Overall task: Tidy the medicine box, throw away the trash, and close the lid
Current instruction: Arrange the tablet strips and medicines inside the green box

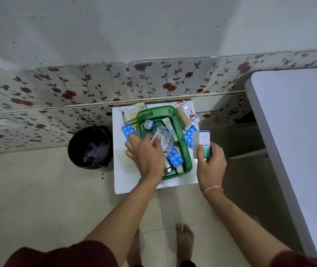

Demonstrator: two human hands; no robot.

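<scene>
A green medicine box (184,143) stands open on a small white table (130,182). Inside lie a small round jar (149,124), a white carton (170,126), a blue blister strip (175,158) and other packs. My left hand (146,153) reaches into the box and pinches a silver blister strip (164,138). To the right of the box, my right hand (210,162) holds a white and teal medicine carton (202,141) upright. The translucent lid (124,158) lies on the table left of the box, partly under my left hand.
A black trash bin (90,147) with a dark liner stands on the floor left of the table. Around the box lie blue blister strips (127,131), a pack of cotton swabs (132,111), a bandage roll (183,117) and a silver packet (189,112). A large white table (296,135) is at right.
</scene>
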